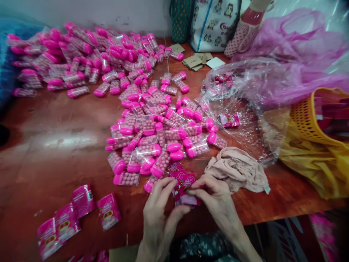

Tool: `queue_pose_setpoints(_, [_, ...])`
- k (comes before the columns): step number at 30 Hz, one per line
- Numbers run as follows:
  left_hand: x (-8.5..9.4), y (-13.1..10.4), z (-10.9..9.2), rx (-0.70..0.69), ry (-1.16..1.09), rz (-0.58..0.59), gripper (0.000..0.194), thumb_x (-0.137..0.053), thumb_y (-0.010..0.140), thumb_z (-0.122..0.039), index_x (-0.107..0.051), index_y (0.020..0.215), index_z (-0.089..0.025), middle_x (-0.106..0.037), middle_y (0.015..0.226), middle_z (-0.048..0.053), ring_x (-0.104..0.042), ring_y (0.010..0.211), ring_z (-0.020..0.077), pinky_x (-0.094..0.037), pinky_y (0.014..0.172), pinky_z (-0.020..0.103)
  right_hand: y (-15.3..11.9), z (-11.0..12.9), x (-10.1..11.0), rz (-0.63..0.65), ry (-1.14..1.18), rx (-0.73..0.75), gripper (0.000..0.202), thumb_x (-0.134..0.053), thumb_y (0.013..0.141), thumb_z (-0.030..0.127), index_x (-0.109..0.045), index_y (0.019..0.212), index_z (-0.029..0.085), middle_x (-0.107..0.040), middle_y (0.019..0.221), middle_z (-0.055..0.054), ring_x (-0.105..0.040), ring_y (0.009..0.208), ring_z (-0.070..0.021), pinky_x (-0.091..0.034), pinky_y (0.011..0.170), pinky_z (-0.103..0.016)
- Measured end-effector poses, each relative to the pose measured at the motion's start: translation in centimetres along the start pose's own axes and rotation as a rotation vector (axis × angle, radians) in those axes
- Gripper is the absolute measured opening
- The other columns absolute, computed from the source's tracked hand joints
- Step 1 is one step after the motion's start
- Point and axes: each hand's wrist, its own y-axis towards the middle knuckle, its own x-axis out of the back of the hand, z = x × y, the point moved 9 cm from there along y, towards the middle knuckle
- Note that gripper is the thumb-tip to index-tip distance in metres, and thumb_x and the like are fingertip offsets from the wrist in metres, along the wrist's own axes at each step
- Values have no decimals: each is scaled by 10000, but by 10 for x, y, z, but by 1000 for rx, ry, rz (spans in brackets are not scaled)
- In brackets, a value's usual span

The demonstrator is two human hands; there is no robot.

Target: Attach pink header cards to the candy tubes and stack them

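Between my hands, at the table's front edge, lies a small pile of pink printed packets (pixel 186 179). The nearest has a pale lilac lower part. My right hand (pixel 219 196) pinches the right side of this packet between thumb and fingers. My left hand (pixel 159 209) is at its left, thumb and fingers apart, the thumb tip by the packet's lower edge. Just beyond lies a heap of clear flat bottles (pixel 148 123) with pink caps, filled with small pinkish balls. More pink packets (pixel 67 220) lie to the left, some overlapping.
A larger heap of the same bottles (pixel 81 54) lies at the back left. To the right are a crumpled beige cloth (pixel 237 169), a clear plastic bag (pixel 229 91) and a yellow basket (pixel 305 112). Cardboard pieces (pixel 194 62) and a white patterned bag (pixel 215 25) are at the back.
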Motion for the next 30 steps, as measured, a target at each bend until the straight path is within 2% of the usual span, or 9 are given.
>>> queue_pose_setpoints(4, [-12, 21, -3, 107, -228, 98, 140, -611, 767, -150, -716, 843, -203, -670, 798, 53, -620, 752, 197, -495, 674, 296, -1, 29, -15, 87, -156, 174, 155, -615, 741, 66, -648, 642, 180, -585, 619, 6, -536, 625, -145, -426, 577, -241])
queue_pose_setpoints(8, [-6, 20, 11, 264, -343, -76, 128, -597, 772, -139, -702, 726, -196, -657, 729, 25, -602, 712, 177, -468, 668, 276, -2, 23, -18, 94, -93, 77, 111, -682, 722, 160, -664, 827, 191, -619, 744, -3, -557, 698, -159, -453, 639, -253])
queue_pose_setpoints(10, [-7, 15, 19, 334, -411, -132, 119, -600, 773, -154, -682, 692, -185, -635, 697, 17, -578, 685, 166, -451, 648, 267, -5, 19, -24, 140, -12, 54, 23, -624, 777, 180, -647, 777, 185, -614, 737, 0, -556, 695, -152, -456, 638, -244])
queue_pose_setpoints(13, [-14, 9, 29, 431, -613, -176, 110, -620, 756, -154, -673, 662, -169, -607, 675, 14, -543, 676, 149, -430, 640, 253, -9, 12, -29, 125, -2, 39, 205, -512, 850, 183, -568, 653, 172, -554, 641, 12, -517, 603, -127, -428, 555, -217])
queue_pose_setpoints(19, [-26, 8, 37, 601, -926, -185, 52, -682, 682, -160, -693, 631, -158, -584, 576, -10, -511, 574, 106, -424, 580, 223, -11, 26, -30, 43, -112, 200, 274, -451, 878, 219, -539, 620, 185, -531, 624, -11, -507, 584, -142, -432, 567, -242])
queue_pose_setpoints(21, [-25, 8, 41, 646, -976, -193, 47, -696, 659, -172, -693, 620, -146, -603, 570, -2, -520, 552, 105, -437, 569, 229, -10, 26, -32, 96, -64, 176, 256, -471, 868, 234, -565, 635, 184, -557, 636, -17, -529, 595, -148, -444, 568, -239])
queue_pose_setpoints(24, [-19, 9, 49, 696, -1030, -242, 45, -719, 615, -168, -686, 615, -138, -633, 578, 5, -541, 548, 104, -453, 576, 231, -8, 19, -34, 149, 41, 71, 98, -599, 781, 259, -650, 827, 188, -631, 702, -13, -577, 628, -161, -466, 562, -233])
queue_pose_setpoints(26, [-13, 10, 54, 703, -1052, -282, 73, -737, 575, -142, -666, 591, -141, -634, 575, -7, -543, 548, 95, -449, 574, 214, -8, 12, -36, 129, 67, -22, 228, -688, 695, 246, -662, 915, 190, -646, 690, 5, -580, 611, -162, -470, 552, -233])
queue_pose_setpoints(30, [-10, 13, 56, 694, -1072, -295, 122, -749, 569, -149, -628, 566, -135, -615, 547, -11, -528, 501, 92, -447, 528, 216, -7, 6, -46, 136, 120, -118, 113, -639, 767, 269, -656, 722, 167, -598, 588, 20, -540, 546, -140, -436, 523, -227])
